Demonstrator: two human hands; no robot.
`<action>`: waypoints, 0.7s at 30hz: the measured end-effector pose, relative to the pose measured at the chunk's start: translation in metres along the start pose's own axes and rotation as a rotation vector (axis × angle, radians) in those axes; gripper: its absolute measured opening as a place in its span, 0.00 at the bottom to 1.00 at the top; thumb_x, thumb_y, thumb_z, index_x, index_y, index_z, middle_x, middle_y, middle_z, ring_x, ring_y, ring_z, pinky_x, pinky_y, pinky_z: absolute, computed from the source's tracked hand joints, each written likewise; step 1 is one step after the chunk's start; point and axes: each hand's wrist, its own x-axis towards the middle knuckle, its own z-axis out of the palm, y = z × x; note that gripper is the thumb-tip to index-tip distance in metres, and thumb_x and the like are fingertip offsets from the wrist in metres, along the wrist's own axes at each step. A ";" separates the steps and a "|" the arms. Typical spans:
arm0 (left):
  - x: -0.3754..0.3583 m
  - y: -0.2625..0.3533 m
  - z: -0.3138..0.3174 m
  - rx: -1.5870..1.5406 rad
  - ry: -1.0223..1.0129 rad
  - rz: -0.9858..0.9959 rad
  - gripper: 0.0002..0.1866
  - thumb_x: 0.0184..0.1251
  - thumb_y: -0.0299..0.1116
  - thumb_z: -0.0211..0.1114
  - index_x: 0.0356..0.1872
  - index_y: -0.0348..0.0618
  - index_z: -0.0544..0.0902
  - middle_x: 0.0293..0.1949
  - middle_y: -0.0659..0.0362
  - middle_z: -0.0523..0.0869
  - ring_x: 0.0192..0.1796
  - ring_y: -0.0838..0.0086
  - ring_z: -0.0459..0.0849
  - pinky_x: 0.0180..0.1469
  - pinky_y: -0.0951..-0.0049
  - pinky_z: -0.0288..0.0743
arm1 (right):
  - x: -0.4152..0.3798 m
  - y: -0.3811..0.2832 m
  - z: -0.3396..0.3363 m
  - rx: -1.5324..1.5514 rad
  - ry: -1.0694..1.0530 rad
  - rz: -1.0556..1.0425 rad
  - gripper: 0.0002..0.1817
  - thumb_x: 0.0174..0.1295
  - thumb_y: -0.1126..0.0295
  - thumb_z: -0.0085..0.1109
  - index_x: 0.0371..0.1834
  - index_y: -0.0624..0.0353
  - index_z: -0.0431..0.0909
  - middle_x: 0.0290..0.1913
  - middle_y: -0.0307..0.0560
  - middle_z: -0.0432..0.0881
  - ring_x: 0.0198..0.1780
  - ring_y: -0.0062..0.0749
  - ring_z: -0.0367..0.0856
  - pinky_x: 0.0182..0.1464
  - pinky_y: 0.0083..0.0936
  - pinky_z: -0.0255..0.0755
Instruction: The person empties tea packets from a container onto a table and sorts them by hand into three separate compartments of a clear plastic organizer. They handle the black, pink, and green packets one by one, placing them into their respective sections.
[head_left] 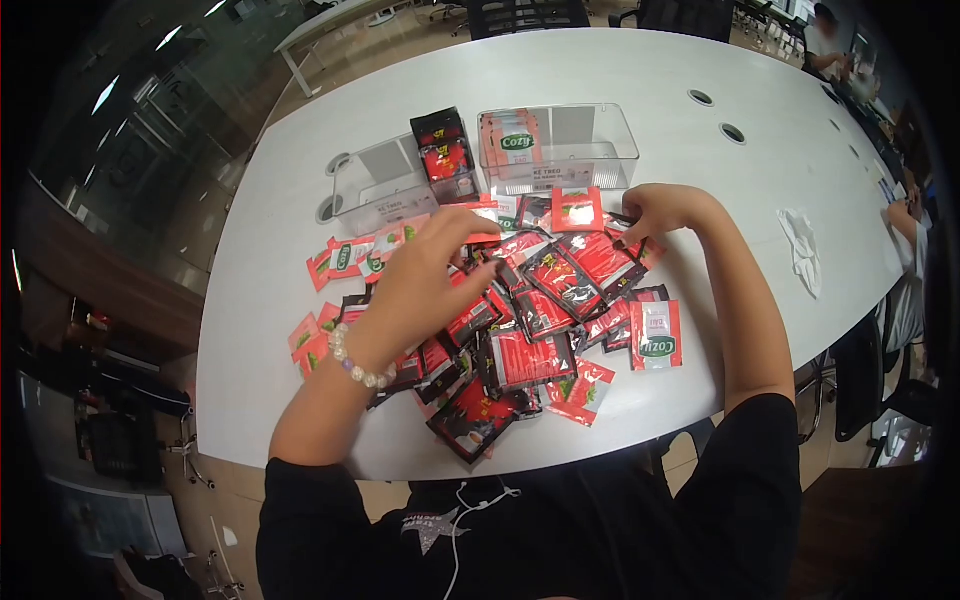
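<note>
A heap of black-and-red sachets (pixel 530 360) mixed with pink Cozy tea sachets (pixel 655 335) lies in front of me. My left hand (pixel 425 270), with a beaded bracelet at the wrist, is over the heap's left side. Its thumb and fingers are apart, the fingertips by a pink sachet (pixel 482 212). At the heap's upper right, my right hand (pixel 655 212) pinches the dark edge of a black-and-red sachet (pixel 605 255); its fingertips partly hide the grip. A pink sachet (pixel 577 210) lies just left of that hand.
Behind the heap stand two clear plastic bins. The right bin (pixel 610 150) holds pink Cozy sachets at its left end; the left bin (pixel 375 180) holds black-and-red ones at its right end. A crumpled white tissue (pixel 800 250) lies right. Other people sit along the far right.
</note>
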 end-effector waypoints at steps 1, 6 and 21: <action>-0.003 -0.003 0.002 -0.084 -0.028 0.021 0.16 0.54 0.26 0.64 0.47 0.41 0.78 0.46 0.62 0.79 0.31 0.81 0.73 0.34 0.80 0.70 | 0.000 0.001 0.000 0.040 0.012 -0.048 0.29 0.42 0.57 0.73 0.44 0.63 0.73 0.37 0.51 0.82 0.39 0.34 0.78 0.43 0.29 0.69; -0.017 0.006 0.003 -0.506 -0.151 -0.188 0.14 0.60 0.25 0.60 0.49 0.38 0.77 0.42 0.62 0.81 0.33 0.86 0.75 0.34 0.83 0.70 | -0.011 -0.014 -0.010 0.375 0.087 -0.230 0.26 0.45 0.70 0.69 0.47 0.64 0.71 0.37 0.47 0.82 0.38 0.27 0.76 0.42 0.23 0.68; -0.025 -0.009 0.007 -1.663 -0.132 -0.478 0.16 0.70 0.26 0.53 0.57 0.35 0.69 0.50 0.55 0.79 0.51 0.68 0.82 0.51 0.64 0.80 | -0.089 -0.136 0.024 -0.284 0.702 -1.292 0.14 0.47 0.71 0.64 0.39 0.56 0.77 0.41 0.44 0.80 0.39 0.36 0.78 0.42 0.32 0.71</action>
